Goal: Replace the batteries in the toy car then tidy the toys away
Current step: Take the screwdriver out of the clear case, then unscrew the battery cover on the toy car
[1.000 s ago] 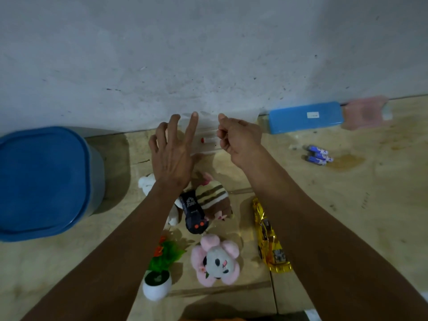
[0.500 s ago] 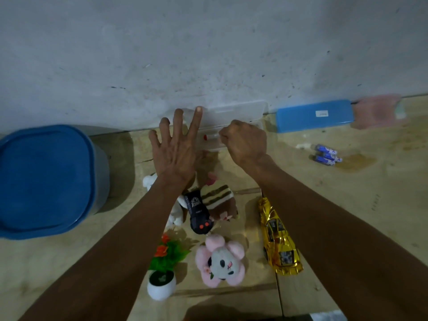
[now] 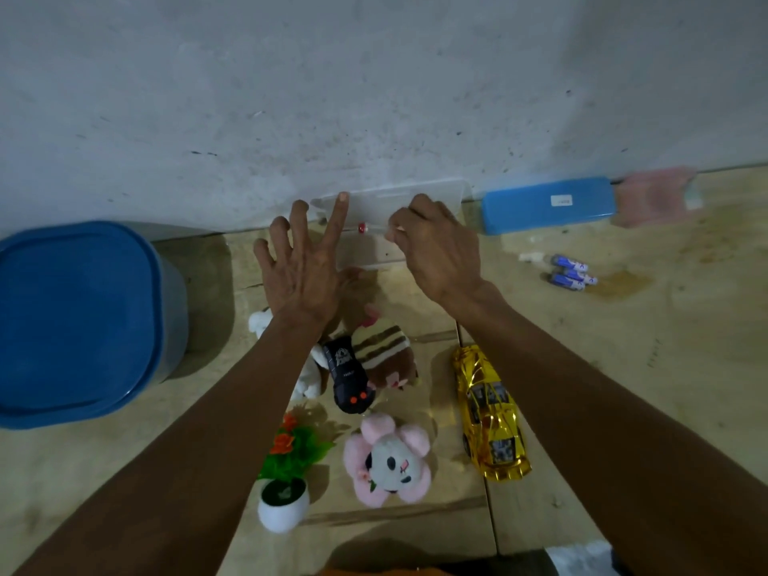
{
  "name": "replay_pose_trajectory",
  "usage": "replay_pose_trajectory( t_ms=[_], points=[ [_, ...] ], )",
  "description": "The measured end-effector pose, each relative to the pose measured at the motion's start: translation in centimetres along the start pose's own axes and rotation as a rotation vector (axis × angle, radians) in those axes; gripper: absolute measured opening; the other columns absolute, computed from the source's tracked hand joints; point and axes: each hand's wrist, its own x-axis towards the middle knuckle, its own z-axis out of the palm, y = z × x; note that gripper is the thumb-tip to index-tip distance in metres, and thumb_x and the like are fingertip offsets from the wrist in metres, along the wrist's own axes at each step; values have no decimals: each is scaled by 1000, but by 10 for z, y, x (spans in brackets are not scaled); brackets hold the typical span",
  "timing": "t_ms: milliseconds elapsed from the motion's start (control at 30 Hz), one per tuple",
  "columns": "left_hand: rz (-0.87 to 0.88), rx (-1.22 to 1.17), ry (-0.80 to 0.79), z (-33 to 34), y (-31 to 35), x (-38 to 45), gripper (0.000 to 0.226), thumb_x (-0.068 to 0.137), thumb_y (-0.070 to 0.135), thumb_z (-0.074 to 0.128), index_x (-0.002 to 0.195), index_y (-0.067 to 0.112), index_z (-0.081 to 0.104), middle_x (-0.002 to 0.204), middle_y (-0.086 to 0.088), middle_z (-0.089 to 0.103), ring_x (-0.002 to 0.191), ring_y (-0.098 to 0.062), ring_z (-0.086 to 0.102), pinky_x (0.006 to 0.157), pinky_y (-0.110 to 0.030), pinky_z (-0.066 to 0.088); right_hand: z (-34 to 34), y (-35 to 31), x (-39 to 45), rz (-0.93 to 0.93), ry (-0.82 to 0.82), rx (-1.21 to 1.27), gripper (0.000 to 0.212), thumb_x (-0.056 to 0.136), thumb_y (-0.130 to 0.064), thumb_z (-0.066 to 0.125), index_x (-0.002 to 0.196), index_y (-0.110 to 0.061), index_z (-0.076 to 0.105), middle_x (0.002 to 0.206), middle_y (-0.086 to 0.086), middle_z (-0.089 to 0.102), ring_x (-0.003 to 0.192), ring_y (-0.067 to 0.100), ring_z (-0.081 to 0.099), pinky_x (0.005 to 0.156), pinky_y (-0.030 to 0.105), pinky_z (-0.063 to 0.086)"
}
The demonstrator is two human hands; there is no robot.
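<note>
Left hand [image 3: 301, 280] fingers spread apart; right hand [image 3: 436, 247] fingers curled, their grip hidden.

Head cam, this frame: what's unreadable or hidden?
- Clear case: contents mostly hidden by both hands; only a small red-tipped item shows, too small to identify.
- Right hand: fingers curl away, what they pinch is hidden.
- White plush: largely under the left forearm.
- Batteries: labels too small.
- Pink object: blurred.

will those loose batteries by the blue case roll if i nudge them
Probably: the batteries are round cylinders lying on their sides on a flat floor. They look small and likely light. Lying bunched together, they may scatter.
</note>
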Motion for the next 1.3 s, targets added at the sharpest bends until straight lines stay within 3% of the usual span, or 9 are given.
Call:
replay_pose_trajectory(
  t_ms=[233,300,367,533,667,833,1033,1133,1300],
  points=[
    [-24,-80,-8,-7,5,-2,105,80,68,69,157,43,2,153,-13,22,133,-40,30,105,-60,31,-43,11,-41,486,211,752,13,94,-21,67,105,-14,66,92,-3,67,82,4,60,73,15,47],
    [-27,-108,15,-14,9,-5,103,80,69,68,157,41,6,154,-14,22,133,-41,30,107,-60,30,-52,16,-52,612,188,854,22,95,-25,65,117,-20,66,96,-1,69,88,12,64,79,23,53],
    [-43,-150,55,-22,16,-9,98,82,69,66,157,38,12,155,-15,24,133,-43,31,107,-60,30,-64,20,-64,704,177,974,16,96,-24,63,112,-25,67,88,-2,68,84,17,65,76,37,59],
    [-46,-378,198,-50,56,-37,80,91,65,56,157,29,28,152,-17,33,133,-41,33,107,-55,31,-94,40,-99,849,279,1260,15,91,-8,70,97,-19,62,91,2,68,81,16,65,68,29,56],
    [19,-513,268,-59,110,-93,71,94,54,59,154,22,37,147,-17,40,128,-37,36,102,-51,37,-108,65,-137,890,347,1296,24,85,-1,74,92,-19,60,95,10,70,78,18,67,63,28,57],
    [39,-501,61,-39,180,-177,71,92,56,59,152,25,38,149,-17,39,131,-40,38,102,-54,41,-115,94,-182,926,334,1257,21,84,-3,76,99,-9,62,99,18,69,76,19,64,62,28,58],
    [-108,-315,-305,-9,229,-232,80,94,59,55,159,37,14,166,-9,1,146,-44,11,112,-61,31,-118,122,-229,882,279,1224,19,84,-5,77,95,-10,62,93,18,70,74,22,63,62,33,55],
    [-165,-302,-340,-3,237,-235,75,97,49,54,158,42,10,166,-4,-11,145,-46,14,102,-61,43,-118,135,-246,858,245,1165,19,81,-10,79,91,-18,64,93,14,71,75,23,65,71,46,59],
    [-224,-320,-311,-7,245,-234,58,99,39,50,152,46,28,165,-5,-8,134,-46,27,91,-59,48,-126,152,-268,825,191,1128,21,78,-20,80,84,-33,64,91,9,71,81,29,69,77,58,57]
  ],
)
